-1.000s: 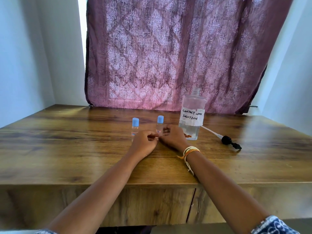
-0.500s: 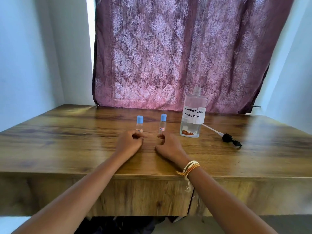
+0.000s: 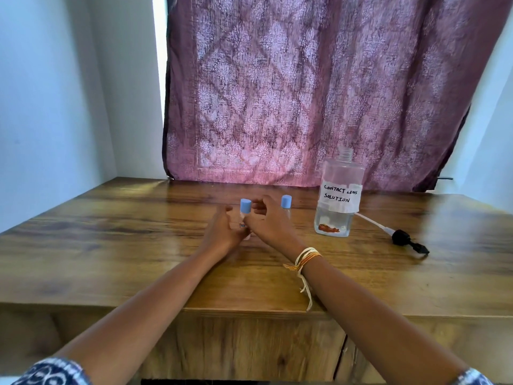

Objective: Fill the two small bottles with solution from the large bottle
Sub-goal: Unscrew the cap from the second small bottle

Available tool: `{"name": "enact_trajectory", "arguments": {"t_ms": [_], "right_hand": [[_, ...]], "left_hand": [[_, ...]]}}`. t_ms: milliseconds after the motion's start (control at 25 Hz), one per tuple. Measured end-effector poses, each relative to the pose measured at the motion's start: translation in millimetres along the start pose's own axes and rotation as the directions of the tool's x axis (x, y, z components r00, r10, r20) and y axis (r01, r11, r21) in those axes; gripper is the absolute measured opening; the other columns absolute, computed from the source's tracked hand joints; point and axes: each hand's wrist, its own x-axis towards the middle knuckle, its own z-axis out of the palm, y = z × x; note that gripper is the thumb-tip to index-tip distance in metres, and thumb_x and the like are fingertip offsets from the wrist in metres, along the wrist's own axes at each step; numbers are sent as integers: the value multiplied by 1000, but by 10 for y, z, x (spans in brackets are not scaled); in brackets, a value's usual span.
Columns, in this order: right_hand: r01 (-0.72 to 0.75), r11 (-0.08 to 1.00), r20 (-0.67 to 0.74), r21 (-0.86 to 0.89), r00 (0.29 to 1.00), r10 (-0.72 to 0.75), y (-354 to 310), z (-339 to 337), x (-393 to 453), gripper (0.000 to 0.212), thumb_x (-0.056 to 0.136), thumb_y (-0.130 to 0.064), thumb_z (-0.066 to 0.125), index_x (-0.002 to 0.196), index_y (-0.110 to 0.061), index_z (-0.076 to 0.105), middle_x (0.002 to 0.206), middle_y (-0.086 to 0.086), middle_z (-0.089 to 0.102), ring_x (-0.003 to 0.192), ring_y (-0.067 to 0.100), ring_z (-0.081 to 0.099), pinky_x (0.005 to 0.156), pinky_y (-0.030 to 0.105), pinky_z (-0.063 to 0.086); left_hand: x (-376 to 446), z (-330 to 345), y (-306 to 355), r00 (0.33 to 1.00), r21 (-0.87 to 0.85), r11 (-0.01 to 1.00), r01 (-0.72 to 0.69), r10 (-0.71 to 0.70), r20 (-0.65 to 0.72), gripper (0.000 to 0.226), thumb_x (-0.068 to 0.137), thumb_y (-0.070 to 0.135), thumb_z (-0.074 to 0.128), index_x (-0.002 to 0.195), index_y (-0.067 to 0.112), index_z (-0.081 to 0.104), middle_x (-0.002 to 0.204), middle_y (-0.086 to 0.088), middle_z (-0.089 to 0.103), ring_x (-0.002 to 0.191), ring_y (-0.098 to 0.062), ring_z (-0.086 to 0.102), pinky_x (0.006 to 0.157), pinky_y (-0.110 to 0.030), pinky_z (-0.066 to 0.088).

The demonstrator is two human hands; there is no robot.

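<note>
Two small clear bottles with light blue caps stand on the wooden table point(image 3: 111, 245). My left hand point(image 3: 222, 232) is wrapped around the body of the left small bottle point(image 3: 245, 206). My right hand point(image 3: 268, 220) has its fingers at that bottle's blue cap. The right small bottle point(image 3: 286, 202) stands free just behind my right hand. The large clear bottle point(image 3: 339, 195), labelled "contact lens solution", stands uncapped to the right with a little liquid at its bottom.
A black pump cap with its white tube point(image 3: 399, 238) lies on the table right of the large bottle. A purple patterned curtain point(image 3: 305, 93) hangs behind the table, with white walls at both sides.
My left hand has closed around the left small bottle. My right hand has moved left from the right small bottle to the left bottle's cap.
</note>
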Motion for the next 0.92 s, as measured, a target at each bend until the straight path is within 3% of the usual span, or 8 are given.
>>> {"name": "enact_trajectory", "arguments": {"t_ms": [80,200,360,520,720,920], "right_hand": [[43,998,-20,55,999,-42,-30,37,98,32,79,-23,77,104,-8,63,103,3,68,97,15,64,88,29,52],[74,994,-24,85,997,-72,-17,84,217,28,72,-26,84,84,-8,66,85,5,70,80,14,65,76,27,53],[11,971,75,240,997,-30,-30,72,232,17,72,-16,85,76,-21,69,73,-8,68,67,1,63,67,19,53],[-10,933,91,360,996,-24,11,-23,241,18,78,-2,77,96,0,73,74,-4,69,60,-6,65,57,8,48],[-9,939,145,344,989,-43,54,-122,242,22,80,-4,75,101,1,72,85,9,73,64,-5,67,62,8,49],[43,948,123,315,989,-85,43,-103,197,26,71,-10,84,94,-4,74,75,-4,71,63,-5,66,58,10,49]], "left_hand": [[5,-20,11,999,8,999,-50,50,-1,43,78,27,75,114,12,58,100,-4,68,80,-12,62,57,-18,41],[-26,-63,42,993,-86,990,-114,114,4,14,85,23,69,95,15,66,79,2,67,62,3,55,49,-6,38],[4,-82,6,993,-97,988,-117,117,-2,15,84,34,68,84,19,67,63,8,59,59,-5,54,47,-11,35],[1,-92,7,994,-177,979,-100,106,28,20,82,39,70,86,20,74,74,2,72,65,-5,60,58,-22,40],[15,-104,0,992,-236,970,-58,82,94,19,81,33,73,91,18,77,83,0,76,72,0,65,64,-12,43],[1,-124,-25,990,-289,954,-84,113,84,12,77,24,78,89,23,77,83,1,77,83,-14,72,78,-34,53]]}}
